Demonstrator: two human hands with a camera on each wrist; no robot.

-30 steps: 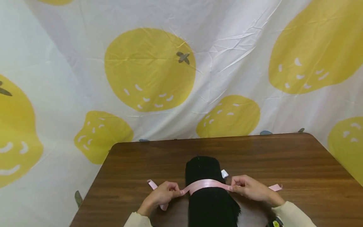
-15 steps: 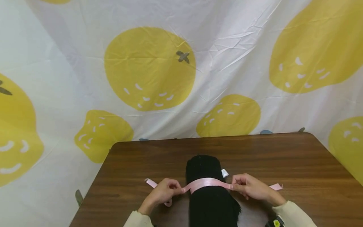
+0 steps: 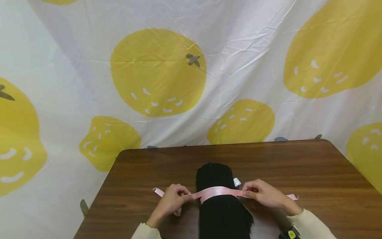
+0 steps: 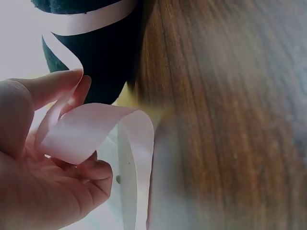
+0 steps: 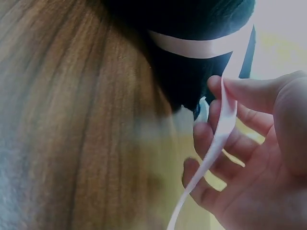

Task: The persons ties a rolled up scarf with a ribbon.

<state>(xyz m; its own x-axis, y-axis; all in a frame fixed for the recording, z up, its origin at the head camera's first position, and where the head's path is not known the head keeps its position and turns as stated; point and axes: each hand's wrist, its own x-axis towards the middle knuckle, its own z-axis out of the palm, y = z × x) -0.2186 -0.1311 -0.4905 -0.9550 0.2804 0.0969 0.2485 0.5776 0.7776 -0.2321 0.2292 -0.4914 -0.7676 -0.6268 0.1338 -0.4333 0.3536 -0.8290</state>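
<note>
A rolled black cloth (image 3: 222, 215) lies lengthwise on the table, with a pink ribbon (image 3: 218, 191) passing round and over its middle. On the left of the roll, my left hand (image 3: 173, 200) pinches the ribbon between thumb and forefinger. In the left wrist view the loose ribbon (image 4: 79, 132) loops over the curled lower fingers and hangs down. Across the roll, my right hand (image 3: 265, 196) pinches the other side of the ribbon. In the right wrist view that ribbon tail (image 5: 216, 143) runs down across the fingers. The roll's underside is hidden.
A white tag (image 3: 236, 182) sticks out at the roll's right side. The brown wooden table (image 3: 149, 172) has rounded far corners. Behind it hangs a white cloth (image 3: 232, 76) printed with yellow fruit.
My right hand has shifted slightly up along its side of the ribbon, and the left hand has risen a little. The ribbon over the roll looks straighter; both hands still pinch it.
</note>
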